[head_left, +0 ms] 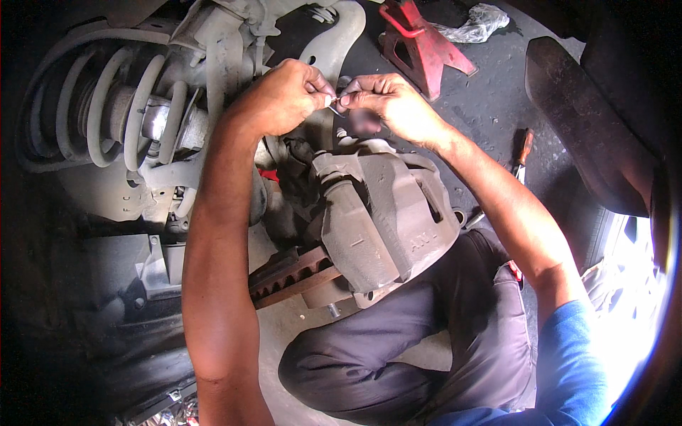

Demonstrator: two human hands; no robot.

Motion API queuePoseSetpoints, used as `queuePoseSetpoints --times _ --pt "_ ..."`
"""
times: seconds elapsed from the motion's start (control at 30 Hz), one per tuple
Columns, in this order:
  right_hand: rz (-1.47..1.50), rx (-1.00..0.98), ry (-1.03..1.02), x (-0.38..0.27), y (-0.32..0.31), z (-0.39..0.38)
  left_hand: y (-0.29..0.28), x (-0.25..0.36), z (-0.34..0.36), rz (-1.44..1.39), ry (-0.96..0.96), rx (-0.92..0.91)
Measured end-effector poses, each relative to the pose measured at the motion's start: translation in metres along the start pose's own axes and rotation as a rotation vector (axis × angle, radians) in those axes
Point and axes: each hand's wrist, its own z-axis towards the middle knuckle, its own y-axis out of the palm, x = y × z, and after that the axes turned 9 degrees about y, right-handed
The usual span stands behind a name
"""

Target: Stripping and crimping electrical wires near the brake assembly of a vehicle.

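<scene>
Fingertip to fingertip, my left hand [290, 98] and my right hand [396, 106] meet above the brake assembly. Both are closed in a pinch on a small thin piece [336, 108], mostly hidden by the fingers and too small to name. Below them sits a grey brake caliper [387, 216], clasped over the rusty edge of a vented brake disc [295, 279]. Under the caliper a short bolt end [333, 309] sticks out.
A coil spring [135, 106] around a shock absorber fills the upper left. On the dark floor stand a red jack stand [423, 50], a crumpled clear plastic bag [476, 25] and a screwdriver with an orange-brown handle [526, 146]. My bent leg [369, 355] lies close below the caliper.
</scene>
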Motion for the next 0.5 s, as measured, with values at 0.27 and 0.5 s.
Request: queuePoseSetpoints --times 0.27,0.5 --pt "-0.004 -0.019 -0.005 0.0006 0.0002 0.0005 -0.0010 0.0029 -0.0008 0.024 -0.018 -0.013" --pt "0.011 0.002 -0.006 -0.0001 0.0036 -0.0004 -0.0001 -0.0050 -0.0011 -0.049 0.003 -0.004"
